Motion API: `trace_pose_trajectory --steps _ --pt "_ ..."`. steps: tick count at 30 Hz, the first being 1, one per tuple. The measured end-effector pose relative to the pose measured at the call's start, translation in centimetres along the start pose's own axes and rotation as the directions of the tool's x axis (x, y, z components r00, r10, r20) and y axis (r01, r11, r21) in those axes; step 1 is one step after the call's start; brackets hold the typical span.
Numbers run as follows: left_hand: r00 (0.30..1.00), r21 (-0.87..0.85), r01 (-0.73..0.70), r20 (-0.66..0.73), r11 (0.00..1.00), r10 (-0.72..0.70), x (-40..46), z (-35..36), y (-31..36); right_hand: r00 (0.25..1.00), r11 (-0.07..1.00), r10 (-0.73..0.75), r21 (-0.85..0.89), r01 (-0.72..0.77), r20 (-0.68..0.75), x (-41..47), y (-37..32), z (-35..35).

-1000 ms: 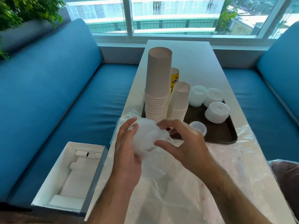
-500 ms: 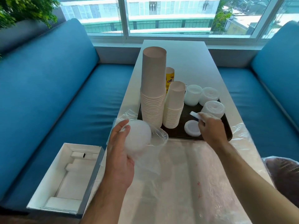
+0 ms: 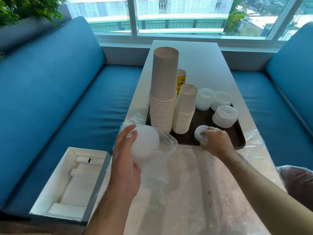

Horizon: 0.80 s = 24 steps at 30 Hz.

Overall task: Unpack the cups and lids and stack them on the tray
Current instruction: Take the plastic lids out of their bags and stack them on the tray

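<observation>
Nearly there — most of the stock is already on the tray.

Right hand (image 3: 214, 141) has its fingers curled down over a small lid stack (image 3: 199, 135) at the tray's (image 3: 240, 141) near edge, pressing it in place; left hand (image 3: 126, 160) cups a bagged bundle of lids (image 3: 145, 143), fingers wrapped round it inside the clear plastic sleeve (image 3: 166, 145), held just short of the tray. Beyond stand two cup stacks — tall (image 3: 163, 92) and short (image 3: 185, 109) — and three lid stacks (image 3: 224, 117). Judging by this, the bagged lids are what remains to unpack.
</observation>
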<state>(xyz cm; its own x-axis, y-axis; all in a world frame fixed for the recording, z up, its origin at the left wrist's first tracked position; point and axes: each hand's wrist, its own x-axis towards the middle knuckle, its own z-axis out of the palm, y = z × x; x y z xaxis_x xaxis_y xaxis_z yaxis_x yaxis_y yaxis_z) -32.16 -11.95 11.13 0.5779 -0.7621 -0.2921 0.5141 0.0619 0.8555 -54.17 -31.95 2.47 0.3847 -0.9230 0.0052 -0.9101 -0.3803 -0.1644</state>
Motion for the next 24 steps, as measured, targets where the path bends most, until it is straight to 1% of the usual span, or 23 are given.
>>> trace_pose_trajectory --steps 3,5,6,8,10,11,13,15,18,21,24 --pt "1.0 -0.004 0.008 -0.001 1.0 -0.008 -0.1 0.1 0.0 0.999 1.0 0.001 -0.007 0.0 0.032 0.1 -0.3 -0.3" --pt "1.0 0.006 0.009 -0.004 1.0 -0.009 -0.3 0.3 0.1 1.0 1.0 0.001 0.026 -0.001 0.012 -0.1 -0.7 -1.0" --pt "1.0 0.011 0.005 -0.007 1.0 -0.005 -0.4 0.4 0.1 0.999 0.998 -0.005 0.067 0.007 -0.037 -0.4 -1.1 -1.5" --pt "1.0 0.024 -0.014 -0.007 1.0 0.014 -0.6 0.5 0.1 0.98 0.975 -0.004 0.218 0.048 -0.197 -1.0 -2.2 -2.7" --pt "1.0 0.031 -0.016 -0.008 0.999 0.016 -0.7 0.6 0.1 0.94 0.911 0.031 0.396 0.113 -0.339 -2.0 -4.1 -4.3" --pt "1.0 0.032 -0.015 -0.004 0.999 0.015 -0.8 0.7 0.2 0.921 0.87 0.044 0.468 0.156 -0.388 -2.6 -5.2 -5.2" --pt "1.0 0.051 -0.024 0.008 0.998 0.024 -0.9 0.8 0.2 0.897 0.782 0.019 0.566 0.262 -0.441 -3.9 -7.4 -6.8" --pt "0.999 0.076 -0.041 0.024 0.996 0.04 -1.1 1.1 0.2 0.884 0.707 -0.082 0.598 0.378 -0.461 -5.2 -9.3 -8.1" --pt "0.998 0.112 -0.059 0.033 0.992 0.055 -1.3 1.4 0.2 0.848 0.648 -0.267 0.566 0.51 -0.458 -6.6 -11.4 -9.0" --pt "0.998 0.111 -0.058 0.041 0.992 0.053 -1.5 1.6 0.1 0.84 0.649 -0.367 0.537 0.538 -0.399 -7.1 -12.5 -8.9" --pt "0.998 0.093 -0.047 0.044 0.995 0.043 -1.5 1.7 0.1 0.843 0.66 -0.392 0.526 0.537 -0.369 -7.3 -12.9 -8.6"
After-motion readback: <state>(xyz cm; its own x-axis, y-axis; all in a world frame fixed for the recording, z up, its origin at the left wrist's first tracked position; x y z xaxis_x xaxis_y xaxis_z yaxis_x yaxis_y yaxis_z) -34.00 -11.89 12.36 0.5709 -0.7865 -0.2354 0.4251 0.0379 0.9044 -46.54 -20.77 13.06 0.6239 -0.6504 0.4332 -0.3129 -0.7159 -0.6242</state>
